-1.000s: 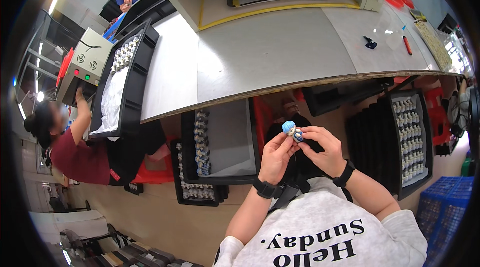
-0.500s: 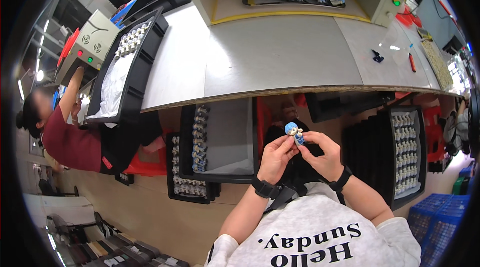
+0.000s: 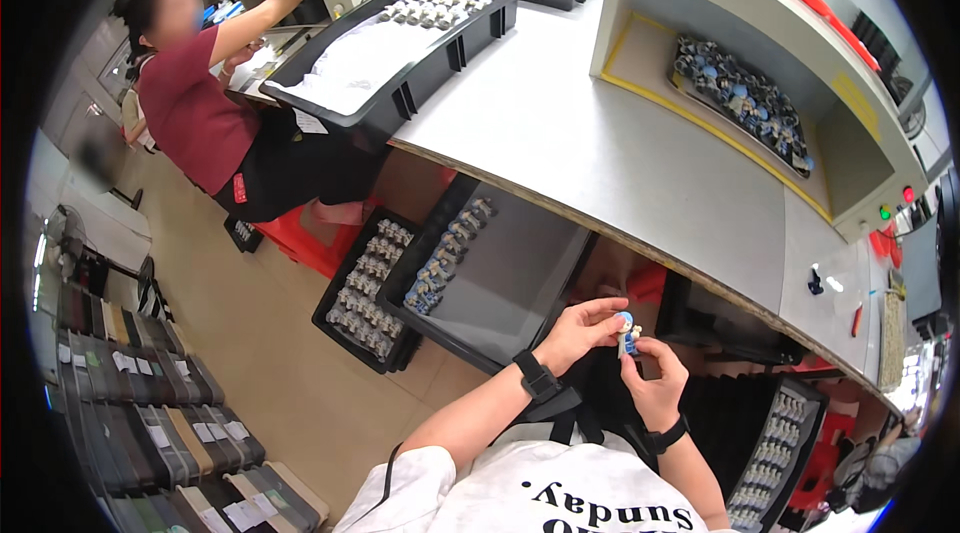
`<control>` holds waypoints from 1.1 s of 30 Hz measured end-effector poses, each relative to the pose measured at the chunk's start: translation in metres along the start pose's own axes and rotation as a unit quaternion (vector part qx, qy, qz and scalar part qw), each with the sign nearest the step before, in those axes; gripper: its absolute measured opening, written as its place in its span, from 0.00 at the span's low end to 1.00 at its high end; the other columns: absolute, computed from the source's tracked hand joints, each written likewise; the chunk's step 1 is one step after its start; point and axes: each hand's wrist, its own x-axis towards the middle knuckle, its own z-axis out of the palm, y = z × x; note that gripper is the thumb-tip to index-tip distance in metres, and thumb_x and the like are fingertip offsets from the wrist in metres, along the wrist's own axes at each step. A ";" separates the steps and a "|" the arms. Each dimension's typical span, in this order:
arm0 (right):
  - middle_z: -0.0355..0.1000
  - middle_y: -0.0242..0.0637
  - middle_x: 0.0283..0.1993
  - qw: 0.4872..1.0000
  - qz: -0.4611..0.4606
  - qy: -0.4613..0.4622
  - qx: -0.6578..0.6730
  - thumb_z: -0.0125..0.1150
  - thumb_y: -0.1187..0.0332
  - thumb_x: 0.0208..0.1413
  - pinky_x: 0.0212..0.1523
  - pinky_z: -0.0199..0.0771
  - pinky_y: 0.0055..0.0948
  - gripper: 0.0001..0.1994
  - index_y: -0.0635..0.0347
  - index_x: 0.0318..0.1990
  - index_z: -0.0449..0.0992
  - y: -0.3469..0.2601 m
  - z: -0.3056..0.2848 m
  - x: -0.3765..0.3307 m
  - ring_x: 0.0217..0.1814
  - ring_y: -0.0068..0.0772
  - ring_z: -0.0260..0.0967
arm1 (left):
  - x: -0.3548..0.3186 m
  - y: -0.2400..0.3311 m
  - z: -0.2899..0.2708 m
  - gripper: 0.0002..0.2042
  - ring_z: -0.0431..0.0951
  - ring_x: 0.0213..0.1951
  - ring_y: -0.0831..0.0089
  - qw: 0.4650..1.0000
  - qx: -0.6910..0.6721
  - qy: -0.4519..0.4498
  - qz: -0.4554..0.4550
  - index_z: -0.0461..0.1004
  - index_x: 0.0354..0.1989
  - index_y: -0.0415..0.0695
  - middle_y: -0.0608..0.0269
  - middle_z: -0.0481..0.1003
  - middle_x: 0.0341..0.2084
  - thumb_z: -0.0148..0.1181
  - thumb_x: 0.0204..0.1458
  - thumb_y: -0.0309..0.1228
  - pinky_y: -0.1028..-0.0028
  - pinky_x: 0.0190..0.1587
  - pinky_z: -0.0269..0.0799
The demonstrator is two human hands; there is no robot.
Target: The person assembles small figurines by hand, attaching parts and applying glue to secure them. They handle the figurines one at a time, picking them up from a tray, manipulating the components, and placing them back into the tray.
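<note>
Between my two hands is a small blue-haired figurine [image 3: 628,338] with a pale face and blue clothing. My left hand [image 3: 580,333] pinches it near the head with thumb and fingers. My right hand [image 3: 655,378] grips its lower part from the other side. Just left of my hands, below the table edge, sits a black tray [image 3: 500,308] lined with a pale sheet. One row of similar blue figurines [image 3: 450,255] stands along that tray's left side.
A grey table [image 3: 560,133] spans the far side, bearing a box-shaped machine [image 3: 625,23] with a heap of blue figurine parts [image 3: 740,98] inside. A black crate [image 3: 400,108] of white pieces stands on its left. A co-worker [image 3: 200,103] sits beyond. More loaded trays [image 3: 370,288] lie low at left and right [image 3: 775,453].
My view has swung to the left, so the scene sits further right and tilted. The figurine stays in both hands; my left fingers have shifted up toward its head.
</note>
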 end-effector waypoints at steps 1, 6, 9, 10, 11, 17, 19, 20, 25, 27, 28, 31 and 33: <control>0.76 0.42 0.39 1.000 0.020 -0.015 0.013 0.68 0.81 0.43 0.39 0.78 0.23 0.13 0.68 0.39 0.75 0.002 0.003 0.000 0.38 0.27 0.76 | 0.000 0.003 -0.005 0.20 0.77 0.46 0.70 1.000 0.016 0.001 -0.003 0.67 0.57 0.37 0.58 0.76 0.43 0.58 0.58 0.30 0.71 0.49 0.75; 0.76 0.41 0.37 0.999 0.010 -0.050 -0.016 0.70 0.78 0.44 0.41 0.76 0.25 0.14 0.66 0.40 0.76 0.001 0.000 0.009 0.38 0.29 0.76 | 0.012 0.005 -0.041 0.17 0.78 0.42 0.73 0.992 0.104 0.063 0.017 0.70 0.53 0.35 0.57 0.78 0.41 0.58 0.57 0.29 0.73 0.45 0.76; 0.76 0.41 0.36 0.998 -0.030 0.017 -0.051 0.64 0.80 0.48 0.42 0.74 0.26 0.10 0.66 0.40 0.76 -0.002 -0.021 0.028 0.39 0.31 0.76 | 0.031 0.015 -0.084 0.17 0.79 0.40 0.74 0.967 0.185 0.164 0.063 0.72 0.51 0.33 0.56 0.78 0.39 0.59 0.56 0.30 0.74 0.40 0.77; 0.76 0.41 0.36 0.994 -0.057 0.047 -0.075 0.62 0.80 0.49 0.42 0.74 0.26 0.09 0.66 0.40 0.76 0.001 -0.031 0.038 0.38 0.31 0.75 | 0.037 0.019 -0.098 0.16 0.78 0.35 0.74 0.951 0.201 0.218 0.084 0.73 0.49 0.33 0.58 0.79 0.35 0.60 0.55 0.30 0.75 0.37 0.76; 0.76 0.41 0.36 0.988 -0.083 0.082 -0.100 0.61 0.81 0.50 0.43 0.74 0.26 0.09 0.67 0.40 0.75 0.007 -0.043 0.049 0.38 0.31 0.75 | 0.047 0.022 -0.117 0.16 0.78 0.35 0.74 0.947 0.189 0.243 0.093 0.72 0.49 0.33 0.57 0.78 0.34 0.59 0.55 0.29 0.75 0.36 0.76; 0.77 0.42 0.37 0.940 -0.025 0.243 -0.237 0.59 0.80 0.52 0.43 0.74 0.29 0.08 0.67 0.40 0.75 0.036 -0.106 0.104 0.39 0.35 0.76 | 0.143 0.048 -0.249 0.15 0.78 0.43 0.53 0.470 0.834 0.175 0.231 0.74 0.48 0.40 0.49 0.76 0.44 0.52 0.55 0.32 0.58 0.44 0.74; 0.76 0.44 0.36 0.933 -0.055 0.239 -0.262 0.61 0.79 0.49 0.39 0.74 0.33 0.07 0.65 0.37 0.76 0.041 -0.098 0.124 0.37 0.43 0.75 | 0.155 0.036 -0.340 0.21 0.68 0.53 0.53 0.625 0.738 0.206 0.148 0.70 0.53 0.45 0.54 0.69 0.54 0.47 0.57 0.44 0.53 0.58 0.58; 0.75 0.44 0.35 0.935 -0.080 0.224 -0.263 0.61 0.79 0.48 0.38 0.75 0.34 0.08 0.65 0.37 0.75 0.051 -0.097 0.127 0.36 0.45 0.74 | 0.162 0.046 -0.345 0.20 0.68 0.53 0.53 0.645 0.721 0.230 0.105 0.70 0.53 0.45 0.54 0.70 0.53 0.47 0.57 0.43 0.53 0.57 0.58; 0.75 0.39 0.35 0.924 -0.091 0.246 -0.279 0.64 0.76 0.45 0.37 0.76 0.32 0.11 0.61 0.39 0.75 0.054 -0.095 0.127 0.37 0.40 0.74 | 0.227 0.079 -0.325 0.19 0.69 0.50 0.54 0.620 0.720 0.311 0.013 0.71 0.51 0.44 0.54 0.70 0.51 0.48 0.57 0.42 0.54 0.54 0.60; 0.74 0.40 0.35 0.925 -0.088 0.246 -0.276 0.64 0.75 0.47 0.37 0.75 0.32 0.11 0.62 0.40 0.75 0.051 -0.094 0.127 0.37 0.40 0.74 | 0.245 0.076 -0.310 0.19 0.70 0.49 0.54 0.616 0.722 0.316 0.003 0.71 0.51 0.43 0.53 0.71 0.50 0.48 0.57 0.42 0.54 0.53 0.60; 0.74 0.39 0.35 0.920 -0.091 0.251 -0.287 0.64 0.76 0.46 0.36 0.76 0.31 0.11 0.61 0.40 0.75 0.051 -0.095 0.127 0.36 0.38 0.74 | 0.251 0.074 -0.307 0.19 0.70 0.48 0.54 0.614 0.722 0.319 -0.003 0.71 0.50 0.43 0.53 0.71 0.50 0.48 0.57 0.41 0.55 0.53 0.61; 0.75 0.37 0.35 0.913 -0.100 0.248 -0.309 0.65 0.76 0.44 0.34 0.76 0.28 0.13 0.61 0.39 0.76 0.054 -0.097 0.121 0.34 0.35 0.74 | 0.258 0.070 -0.296 0.18 0.70 0.47 0.54 0.615 0.721 0.321 -0.011 0.71 0.50 0.42 0.53 0.71 0.48 0.49 0.57 0.41 0.55 0.51 0.61; 0.75 0.37 0.35 0.914 -0.105 0.241 -0.310 0.65 0.77 0.43 0.33 0.75 0.27 0.12 0.62 0.39 0.76 0.054 -0.094 0.124 0.34 0.34 0.74 | 0.257 0.073 -0.295 0.18 0.71 0.46 0.54 0.618 0.713 0.331 -0.009 0.72 0.49 0.42 0.53 0.72 0.47 0.49 0.57 0.40 0.56 0.50 0.62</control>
